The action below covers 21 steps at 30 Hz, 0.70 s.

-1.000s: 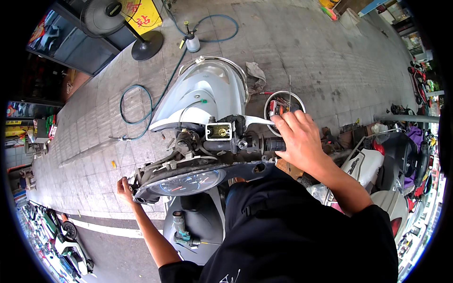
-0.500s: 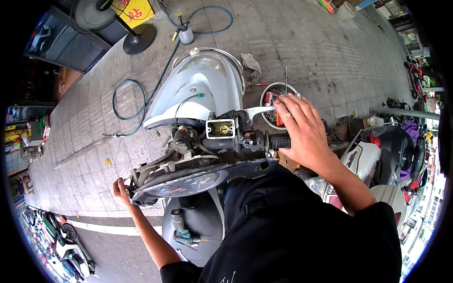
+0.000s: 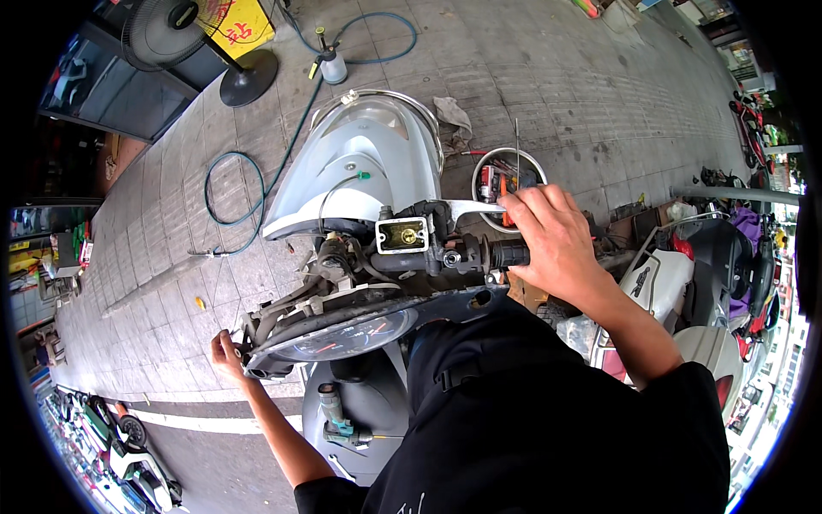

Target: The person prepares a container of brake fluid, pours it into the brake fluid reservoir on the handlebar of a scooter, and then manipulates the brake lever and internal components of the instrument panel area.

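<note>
My right hand [image 3: 552,244] rests over the right handlebar grip [image 3: 509,255], fingers curled onto the silver brake lever [image 3: 473,208]. Left of it is an uncapped brake reservoir [image 3: 402,236] with yellowish contents. My left hand [image 3: 227,355] is closed on the far left end of the handlebar assembly, beside the exposed speedometer panel [image 3: 351,334]; exactly what its fingers grip is partly hidden. The scooter's pale front shell [image 3: 364,150] stands beyond. A teal drill [image 3: 338,420] lies on the seat [image 3: 377,398] below, near a wrench [image 3: 341,467].
A white bucket [image 3: 481,171] of tools and cans sits front right. A pedestal fan [image 3: 248,77], a sprayer [image 3: 334,68] and a coiled blue hose [image 3: 231,154] are on the pavement ahead. Parked scooters [image 3: 702,257] crowd the right, with others [image 3: 128,463] at lower left.
The fingers of my right hand lifted a little off the lever half a second ago and are now curled lower onto it. The view has shifted slightly.
</note>
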Tool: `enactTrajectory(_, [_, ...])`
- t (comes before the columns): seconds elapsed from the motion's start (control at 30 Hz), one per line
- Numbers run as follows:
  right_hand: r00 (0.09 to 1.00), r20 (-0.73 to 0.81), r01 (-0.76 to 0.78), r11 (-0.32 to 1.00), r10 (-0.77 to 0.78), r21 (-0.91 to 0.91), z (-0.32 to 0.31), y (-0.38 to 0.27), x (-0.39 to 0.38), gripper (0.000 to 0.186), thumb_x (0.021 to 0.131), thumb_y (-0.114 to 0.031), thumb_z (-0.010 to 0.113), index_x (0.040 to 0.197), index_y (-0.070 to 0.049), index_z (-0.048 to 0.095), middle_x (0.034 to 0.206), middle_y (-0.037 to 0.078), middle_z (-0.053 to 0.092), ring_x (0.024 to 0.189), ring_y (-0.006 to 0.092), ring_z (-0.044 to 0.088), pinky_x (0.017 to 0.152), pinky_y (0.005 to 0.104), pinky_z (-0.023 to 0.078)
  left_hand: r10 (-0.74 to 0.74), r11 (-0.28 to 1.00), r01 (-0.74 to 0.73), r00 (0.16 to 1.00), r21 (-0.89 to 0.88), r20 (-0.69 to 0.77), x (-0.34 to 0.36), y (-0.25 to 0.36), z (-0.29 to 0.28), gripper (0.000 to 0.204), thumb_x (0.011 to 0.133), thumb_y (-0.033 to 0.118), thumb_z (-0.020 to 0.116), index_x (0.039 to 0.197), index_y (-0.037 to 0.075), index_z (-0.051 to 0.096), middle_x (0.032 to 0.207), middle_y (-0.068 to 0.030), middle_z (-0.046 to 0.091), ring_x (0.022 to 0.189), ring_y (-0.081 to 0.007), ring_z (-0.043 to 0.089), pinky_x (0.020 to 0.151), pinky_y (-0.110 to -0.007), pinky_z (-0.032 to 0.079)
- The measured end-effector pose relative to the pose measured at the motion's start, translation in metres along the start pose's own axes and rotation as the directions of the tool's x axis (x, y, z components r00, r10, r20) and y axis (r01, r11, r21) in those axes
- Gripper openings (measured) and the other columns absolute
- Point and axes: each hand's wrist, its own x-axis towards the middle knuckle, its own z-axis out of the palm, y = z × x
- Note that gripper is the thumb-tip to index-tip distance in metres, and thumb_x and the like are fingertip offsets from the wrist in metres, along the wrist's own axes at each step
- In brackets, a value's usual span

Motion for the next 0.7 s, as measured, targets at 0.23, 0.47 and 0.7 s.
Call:
enactTrajectory(0.23, [0.999,-0.037,0.002,0.999,-0.004,-0.039,-0.004,-0.005,0.002,0.098,0.052,-0.021,0.092,0.139,-0.003,0.050,0.136,0.016,0.050,0.131,0.0342,0.047,0.112,0.0473,0.038,-0.039,0.999,0.040,0.999,-0.009,0.032,0.002,-0.004,0.000,0.040,0.095,0.040,0.062,0.095,0.002,0.072,0.062,-0.0052,0.059,0.055,-0.0141,0.053,0.053,-0.034,0.041])
enactTrajectory(0.47, [0.999,-0.045,-0.032,0.994,0.027,-0.103,0.000,-0.006,-0.001,0.102,0.052,-0.023,0.092,0.141,-0.004,0.047,0.137,0.016,0.050,0.132,0.0339,0.045,0.115,0.0475,0.035,0.004,0.999,-0.004,1.000,-0.035,0.005,0.003,-0.013,0.001,0.039,0.098,0.041,0.062,0.097,0.002,0.071,0.059,-0.0001,0.055,0.050,-0.0077,0.040,0.046,-0.029,0.028])
enactTrajectory(0.7, [0.994,0.062,-0.086,0.993,0.091,-0.075,0.005,0.000,-0.006,0.097,0.048,-0.021,0.091,0.135,-0.006,0.051,0.127,0.012,0.054,0.120,0.0339,0.051,0.102,0.0463,0.044,0.010,1.000,-0.009,1.000,-0.026,0.026,0.002,-0.005,0.004,0.039,0.098,0.040,0.061,0.098,0.002,0.071,0.063,-0.0003,0.057,0.051,-0.0073,0.041,0.046,-0.028,0.027])
